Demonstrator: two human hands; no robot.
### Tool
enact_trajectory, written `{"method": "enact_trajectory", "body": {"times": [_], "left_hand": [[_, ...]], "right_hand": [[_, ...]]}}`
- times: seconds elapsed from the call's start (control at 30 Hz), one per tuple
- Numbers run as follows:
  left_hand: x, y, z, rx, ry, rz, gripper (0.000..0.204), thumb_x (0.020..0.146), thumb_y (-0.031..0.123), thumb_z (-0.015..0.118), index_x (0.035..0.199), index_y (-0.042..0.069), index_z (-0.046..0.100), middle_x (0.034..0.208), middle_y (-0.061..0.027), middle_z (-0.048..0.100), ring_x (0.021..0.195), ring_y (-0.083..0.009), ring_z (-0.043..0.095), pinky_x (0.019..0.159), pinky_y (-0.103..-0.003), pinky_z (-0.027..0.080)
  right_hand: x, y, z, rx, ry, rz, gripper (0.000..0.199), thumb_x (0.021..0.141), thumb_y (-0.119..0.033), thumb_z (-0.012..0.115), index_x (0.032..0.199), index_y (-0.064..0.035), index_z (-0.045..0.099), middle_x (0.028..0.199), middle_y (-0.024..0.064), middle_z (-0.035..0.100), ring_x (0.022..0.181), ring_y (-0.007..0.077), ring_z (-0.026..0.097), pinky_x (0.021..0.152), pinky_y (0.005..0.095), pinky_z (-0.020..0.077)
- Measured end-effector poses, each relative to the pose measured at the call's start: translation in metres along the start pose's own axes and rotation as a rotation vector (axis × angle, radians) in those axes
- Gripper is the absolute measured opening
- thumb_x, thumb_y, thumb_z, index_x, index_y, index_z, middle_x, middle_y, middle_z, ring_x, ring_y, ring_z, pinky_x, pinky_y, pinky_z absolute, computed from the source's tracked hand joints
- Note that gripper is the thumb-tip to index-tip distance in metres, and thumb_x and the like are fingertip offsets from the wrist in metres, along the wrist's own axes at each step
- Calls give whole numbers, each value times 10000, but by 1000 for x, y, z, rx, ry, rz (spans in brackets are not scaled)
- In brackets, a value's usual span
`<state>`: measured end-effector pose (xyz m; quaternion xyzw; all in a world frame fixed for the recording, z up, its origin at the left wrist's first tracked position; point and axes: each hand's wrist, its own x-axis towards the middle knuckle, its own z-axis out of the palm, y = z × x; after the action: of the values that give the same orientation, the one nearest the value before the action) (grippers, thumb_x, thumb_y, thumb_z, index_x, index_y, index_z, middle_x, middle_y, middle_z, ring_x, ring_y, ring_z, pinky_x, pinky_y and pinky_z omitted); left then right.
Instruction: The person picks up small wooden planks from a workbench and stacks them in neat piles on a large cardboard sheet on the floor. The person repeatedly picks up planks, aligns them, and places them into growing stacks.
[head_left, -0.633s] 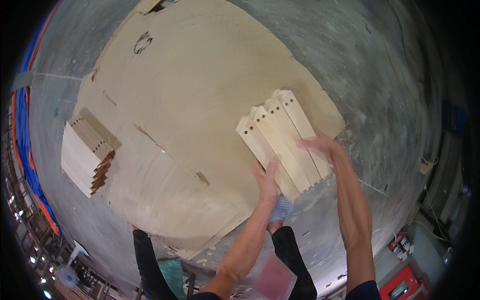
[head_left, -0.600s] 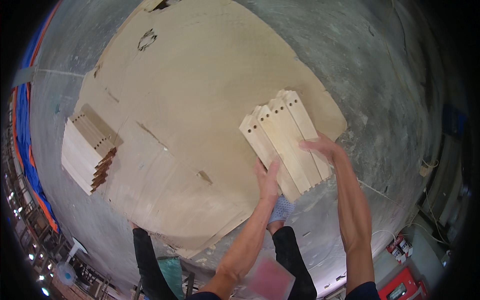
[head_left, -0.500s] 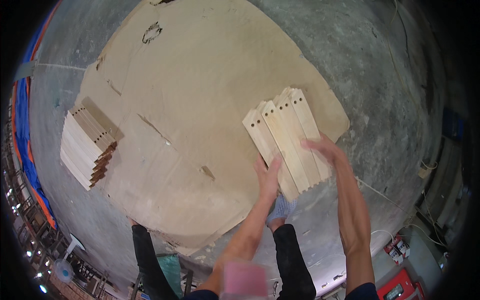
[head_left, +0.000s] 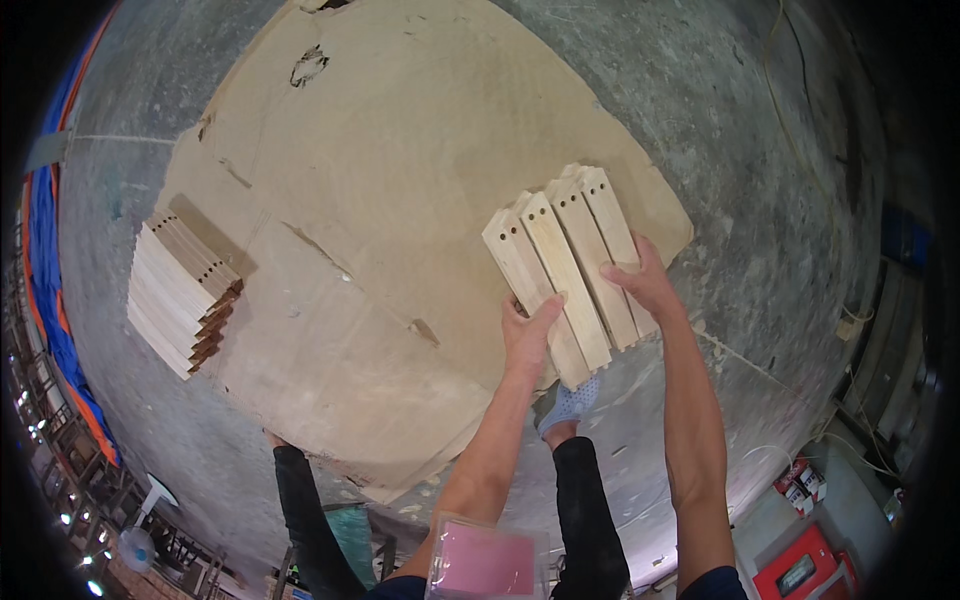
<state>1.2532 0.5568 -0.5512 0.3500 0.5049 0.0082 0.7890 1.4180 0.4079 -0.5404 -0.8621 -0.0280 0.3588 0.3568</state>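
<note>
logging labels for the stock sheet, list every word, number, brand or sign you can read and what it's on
None can be read.
Wooden slats: no lettering seen.
Pink card: no legible text.
Red-and-white package: printing too small.
Red box: any marking too small.

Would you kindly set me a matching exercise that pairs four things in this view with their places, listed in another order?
1. Left hand
2. Right hand
3. Pink card
4. Blue-and-orange sheeting

A. At the picture's lower edge, near the middle
B. On the right side of the drilled wooden slats
C. Along the picture's far left side
D. On the left side of those same slats

Pairs: 1-D, 2-B, 3-A, 4-C
</note>
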Motion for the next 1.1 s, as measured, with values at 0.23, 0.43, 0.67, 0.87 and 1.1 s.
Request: {"method": "enact_trajectory", "body": {"times": [0.23,0.43,0.67,0.87,1.1], "left_hand": [[-6,53,-47,66,-27,-103,784,766,228,836,1325,-80,381,1229,-206,560,1097,-274,603,937,-399,513],[-16,187,-131,1192,-8,601,957,579,287,888,1319,-63,392,1259,-276,485,1186,-439,472,1051,-506,360],[82,365,-244,1916,-620,1546,657,708,161,697,1289,-26,454,1253,-239,498,1206,-400,474,1064,-520,351],[159,450,-329,2262,-880,1503,606,727,89,664,1292,-24,474,1290,-183,511,1263,-349,467,1139,-486,330],[218,506,-414,2410,-847,1482,729,718,249,781,1326,5,464,1333,-179,489,1305,-342,439,1178,-469,298]], "right_hand": [[-43,-46,31,-178,405,23,983,795,-423,804,1500,72,331,1559,270,337,1411,344,410,1128,430,374],[-97,-210,111,293,145,-87,886,902,-430,712,1516,67,312,1501,246,435,1345,332,492,1035,422,466],[16,-265,199,635,-779,289,886,940,-744,379,1563,-117,322,1466,233,473,1291,394,530,965,571,507],[65,-302,378,949,-880,477,849,886,-617,631,1507,-90,391,1480,215,459,1319,438,491,969,695,446],[80,-361,482,1025,-765,260,923,786,-286,832,1527,-60,331,1478,215,448,1284,398,524,1006,649,456]]}}
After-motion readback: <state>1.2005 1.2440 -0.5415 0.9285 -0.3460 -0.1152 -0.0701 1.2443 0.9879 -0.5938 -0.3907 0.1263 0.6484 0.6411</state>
